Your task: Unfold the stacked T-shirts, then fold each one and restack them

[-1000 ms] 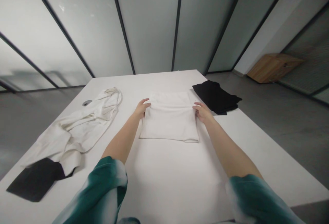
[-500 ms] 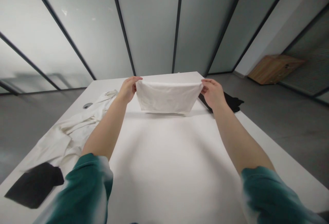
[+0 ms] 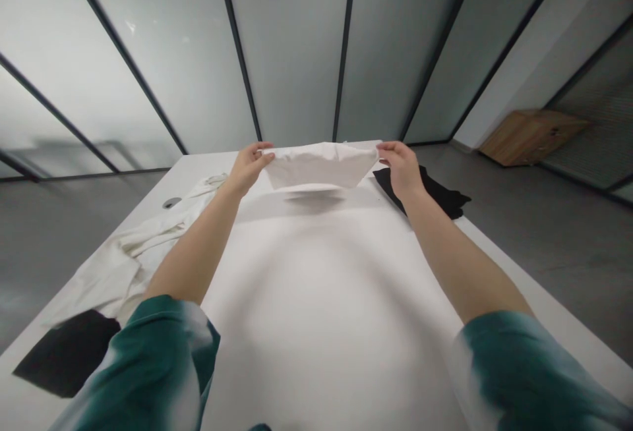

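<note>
A folded white cloth [image 3: 316, 169] is stretched between my two hands over the far part of the white table [image 3: 316, 286]. My left hand [image 3: 248, 166] pinches its left upper corner between thumb and fingers. The right upper corner is pinched by my right hand [image 3: 401, 166]. The cloth's lower edge hangs just above the tabletop, with a shadow beneath. What kind of garment or cloth it is, I cannot tell. Folded black cloth [image 3: 435, 194] lies on the table beside my right wrist.
Rumpled white garments [image 3: 133, 253] lie along the table's left side, below a round grey cable grommet [image 3: 172, 203]. Another black cloth [image 3: 69, 352] rests at the near left corner. Frosted glass panels [image 3: 291, 42] rise behind the table. A wooden cabinet [image 3: 534, 136] stands at far right.
Both hands still hold the white cloth. Its lower edge has swung up and away from me, so it looks shorter. My right hand has come slightly left and up.
</note>
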The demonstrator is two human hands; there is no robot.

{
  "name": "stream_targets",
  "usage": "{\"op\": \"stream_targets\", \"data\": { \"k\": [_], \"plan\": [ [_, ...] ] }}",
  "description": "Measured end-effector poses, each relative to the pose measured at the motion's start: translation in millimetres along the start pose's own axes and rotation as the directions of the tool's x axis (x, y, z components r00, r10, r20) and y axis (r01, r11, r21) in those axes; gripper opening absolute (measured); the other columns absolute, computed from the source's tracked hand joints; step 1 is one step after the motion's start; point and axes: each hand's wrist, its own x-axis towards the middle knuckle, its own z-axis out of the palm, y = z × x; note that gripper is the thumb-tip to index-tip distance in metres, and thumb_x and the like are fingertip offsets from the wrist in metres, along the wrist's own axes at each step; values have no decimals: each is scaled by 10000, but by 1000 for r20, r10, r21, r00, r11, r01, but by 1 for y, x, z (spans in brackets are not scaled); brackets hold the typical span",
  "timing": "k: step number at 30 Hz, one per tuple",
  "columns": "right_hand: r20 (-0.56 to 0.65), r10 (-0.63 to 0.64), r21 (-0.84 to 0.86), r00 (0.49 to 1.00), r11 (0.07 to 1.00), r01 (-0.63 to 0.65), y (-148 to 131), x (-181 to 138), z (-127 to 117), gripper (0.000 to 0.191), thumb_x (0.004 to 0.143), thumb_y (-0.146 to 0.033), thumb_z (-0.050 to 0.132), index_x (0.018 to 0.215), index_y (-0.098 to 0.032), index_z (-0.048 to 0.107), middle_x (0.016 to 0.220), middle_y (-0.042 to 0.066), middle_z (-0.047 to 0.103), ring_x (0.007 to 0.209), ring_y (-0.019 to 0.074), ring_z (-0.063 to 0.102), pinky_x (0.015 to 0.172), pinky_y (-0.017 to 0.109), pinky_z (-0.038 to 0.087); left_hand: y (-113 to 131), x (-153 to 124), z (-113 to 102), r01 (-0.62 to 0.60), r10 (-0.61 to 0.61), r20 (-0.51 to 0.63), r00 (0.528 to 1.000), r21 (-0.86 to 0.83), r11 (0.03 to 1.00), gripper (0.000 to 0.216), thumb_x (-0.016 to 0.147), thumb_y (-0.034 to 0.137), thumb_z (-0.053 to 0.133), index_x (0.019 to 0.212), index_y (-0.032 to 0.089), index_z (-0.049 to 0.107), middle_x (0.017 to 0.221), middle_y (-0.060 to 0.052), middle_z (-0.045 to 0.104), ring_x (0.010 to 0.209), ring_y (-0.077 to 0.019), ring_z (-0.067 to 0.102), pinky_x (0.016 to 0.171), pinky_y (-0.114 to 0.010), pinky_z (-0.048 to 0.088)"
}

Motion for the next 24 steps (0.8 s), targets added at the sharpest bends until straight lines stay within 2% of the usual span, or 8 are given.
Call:
{"op": "stream_targets", "data": {
  "k": [2,4,8,10,13,18,21,24],
  "plan": [
    [123,17,-99,992,995,-5,3,-38,-19,215,779,-396,658,913,-231,690,904,31,688,901,213,635,809,352,513,-3,-38,-16,45,-68,159,985,145,988,508,725,535,714,1094,187,694,786,-40,670,826,-235,659,745,-306,498],
    [288,107,-249,952,968,-33,15,-74,-39,269,751,-425,697,930,-226,717,960,68,721,943,265,650,814,385,521,-12,-74,-33,117,-225,318,921,323,939,521,683,564,733,1076,224,711,908,-64,723,886,-261,679,749,-305,507],
    [250,229,-449,941,888,-96,49,-109,-60,269,810,-440,619,899,-207,720,941,103,740,946,282,665,790,396,528,-36,-113,-48,193,-373,176,911,617,763,456,769,537,621,1111,242,687,955,-76,758,810,-268,696,764,-353,519],
    [240,215,-505,947,860,-68,60,-110,-52,282,838,-420,576,933,-195,716,942,109,741,929,275,671,783,393,530,-43,-117,-36,165,-329,127,936,668,725,443,826,494,548,1159,224,658,1014,-85,752,845,-263,697,818,-369,522],
    [384,159,-563,910,821,94,68,-108,-22,336,890,-391,505,1067,-186,704,1071,122,730,1007,268,663,833,391,528,-45,-122,3,58,-288,212,934,706,705,481,866,464,509,1248,188,610,1219,-114,691,1078,-274,657,965,-377,486],
    [679,176,-634,713,629,449,75,-127,29,489,943,-406,467,1364,-180,573,1482,127,505,1391,276,426,1123,436,345,-50,-149,71,-56,-423,311,851,854,517,689,910,606,431,1443,169,453,1541,-164,412,1418,-356,372,1130,-507,328],
    [646,288,-738,707,474,481,71,-142,41,560,973,-455,421,1458,-181,479,1559,148,391,1437,308,355,1122,462,325,-60,-156,81,-143,-440,358,824,882,449,665,952,592,353,1487,200,403,1596,-145,321,1470,-355,275,1166,-556,231],
    [594,331,-791,733,407,457,52,-148,43,540,970,-492,428,1399,-183,542,1383,176,586,1290,327,527,1044,458,383,-68,-144,68,-213,-346,381,858,875,435,609,965,524,386,1486,211,403,1598,-126,323,1480,-326,259,1186,-508,206]
  ]
}}
